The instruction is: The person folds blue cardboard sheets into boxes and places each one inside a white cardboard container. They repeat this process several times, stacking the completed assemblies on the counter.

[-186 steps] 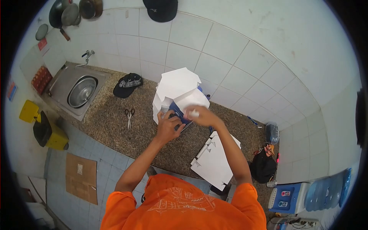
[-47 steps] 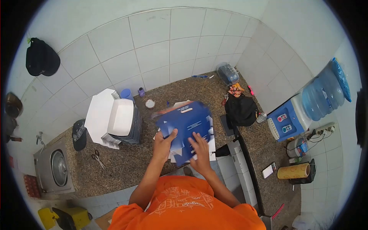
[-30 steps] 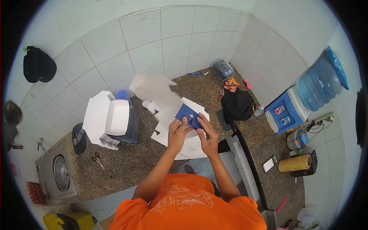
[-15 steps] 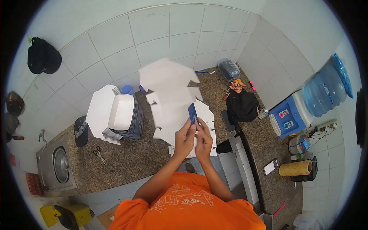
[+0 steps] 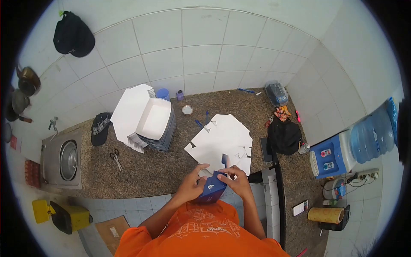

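Close to my shirt, my left hand (image 5: 193,185) and my right hand (image 5: 238,181) grip a partly folded cardboard box (image 5: 211,188), its printed blue outside facing up. The left fingers are wrapped around its left edge. The right thumb and fingers pinch its upper right corner, where a small blue flap (image 5: 225,160) stands up. Just beyond my hands, flat white cardboard blanks (image 5: 224,139) with notched edges lie on the counter. To the left stands a stack of nested boxes (image 5: 155,120), white inside and blue outside, with white lids raised.
Scissors (image 5: 115,160) and a dark cap (image 5: 100,129) lie on the granite counter (image 5: 150,173) near the sink (image 5: 51,160). Behind are a blue cup (image 5: 162,94) and a small round dish (image 5: 187,110). A black bag (image 5: 285,136) and water dispenser (image 5: 332,154) stand right.
The cardboard blank, spread white side up over the counter before, is now drawn to my body and folded, blue side showing. Both hands moved lower and apart. The view shifted.
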A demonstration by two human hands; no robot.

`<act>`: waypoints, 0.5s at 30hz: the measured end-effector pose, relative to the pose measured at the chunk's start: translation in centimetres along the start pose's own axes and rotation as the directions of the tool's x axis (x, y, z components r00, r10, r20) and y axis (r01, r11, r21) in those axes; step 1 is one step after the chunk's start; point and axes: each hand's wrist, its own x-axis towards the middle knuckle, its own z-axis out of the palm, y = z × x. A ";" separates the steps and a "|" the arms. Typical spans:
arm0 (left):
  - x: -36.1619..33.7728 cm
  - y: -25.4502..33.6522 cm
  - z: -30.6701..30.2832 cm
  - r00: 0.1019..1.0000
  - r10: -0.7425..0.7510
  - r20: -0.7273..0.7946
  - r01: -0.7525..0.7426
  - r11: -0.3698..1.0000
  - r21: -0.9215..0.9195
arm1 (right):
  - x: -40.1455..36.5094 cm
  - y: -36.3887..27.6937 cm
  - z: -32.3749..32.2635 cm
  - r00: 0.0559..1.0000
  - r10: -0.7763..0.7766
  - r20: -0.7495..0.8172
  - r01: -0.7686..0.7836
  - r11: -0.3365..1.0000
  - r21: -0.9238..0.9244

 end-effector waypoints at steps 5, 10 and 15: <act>-1.1 1.3 -0.3 0.998 -0.064 -0.007 0.064 0.996 0.056 | 0.8 0.1 0.9 0.963 -0.105 0.247 0.084 0.992 0.095; -0.8 2.4 -1.4 0.999 -0.019 -0.037 0.019 1.000 0.006 | 0.8 -1.7 2.4 0.992 -0.125 0.010 0.125 0.992 0.006; -0.3 3.3 -2.0 0.984 0.133 -0.115 -0.133 0.991 0.003 | 1.0 -5.1 3.2 0.857 -0.484 0.177 0.515 0.812 -0.274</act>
